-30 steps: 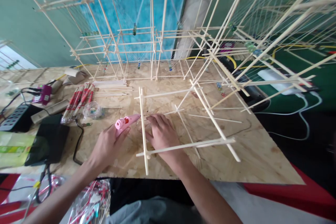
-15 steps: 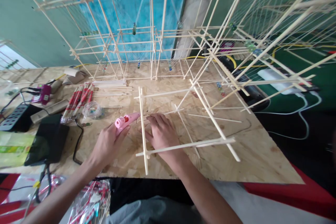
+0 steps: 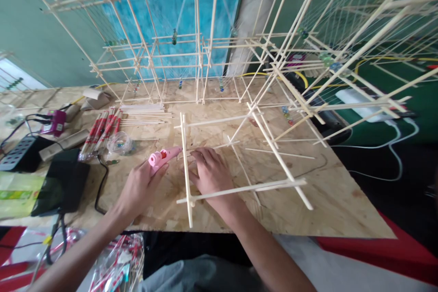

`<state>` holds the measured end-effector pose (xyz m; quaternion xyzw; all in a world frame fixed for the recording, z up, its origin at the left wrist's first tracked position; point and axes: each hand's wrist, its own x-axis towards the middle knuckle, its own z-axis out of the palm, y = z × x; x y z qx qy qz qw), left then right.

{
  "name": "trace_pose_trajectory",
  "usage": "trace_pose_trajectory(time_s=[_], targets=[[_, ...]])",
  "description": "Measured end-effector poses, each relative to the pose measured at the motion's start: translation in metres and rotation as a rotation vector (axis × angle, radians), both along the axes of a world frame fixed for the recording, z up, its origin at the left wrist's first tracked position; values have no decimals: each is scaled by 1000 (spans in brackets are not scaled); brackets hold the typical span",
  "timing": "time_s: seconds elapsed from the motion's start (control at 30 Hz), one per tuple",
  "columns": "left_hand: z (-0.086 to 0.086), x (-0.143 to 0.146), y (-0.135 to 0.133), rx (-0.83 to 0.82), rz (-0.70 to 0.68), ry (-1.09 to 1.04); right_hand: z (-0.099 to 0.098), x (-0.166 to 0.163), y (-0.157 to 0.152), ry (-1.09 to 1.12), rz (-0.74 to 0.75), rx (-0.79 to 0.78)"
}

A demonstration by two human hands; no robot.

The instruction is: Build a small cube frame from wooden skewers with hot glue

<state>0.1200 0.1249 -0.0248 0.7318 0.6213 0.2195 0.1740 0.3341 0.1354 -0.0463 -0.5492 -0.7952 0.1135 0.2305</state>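
Note:
My left hand (image 3: 138, 187) grips a pink hot glue gun (image 3: 160, 159), whose nozzle points right towards a flat frame of bamboo skewers (image 3: 186, 169). My right hand (image 3: 210, 171) lies just right of the frame's upright stick, its fingers curled over a thin bamboo skewer (image 3: 226, 147). The point where that skewer meets the upright is partly hidden by my fingers. Both hands are over an OSB board (image 3: 308, 205), and the frame lies flat on it.
Tall skewer lattices (image 3: 356, 36) with strung marbles stand along the board's far side and right. At left lie red-wrapped skewer bundles (image 3: 102, 130), a clear bag of marbles (image 3: 119, 143), a black power strip (image 3: 20, 153) and a black box (image 3: 65, 182).
The whole view has shifted slightly. Both hands stay almost in place, and the glue gun remains in my left hand.

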Motion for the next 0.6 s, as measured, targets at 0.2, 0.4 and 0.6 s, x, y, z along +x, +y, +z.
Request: trace_pose_trajectory(time_s=[0.2, 0.4, 0.6], targets=[[2, 0, -1, -10, 19, 0, 1, 1, -1, -2, 5, -22], [4, 0, -1, -31, 16, 4, 0, 2, -1, 21, 20, 10], [6, -2, 0, -41, 20, 44, 0, 1, -1, 5, 13, 7]])
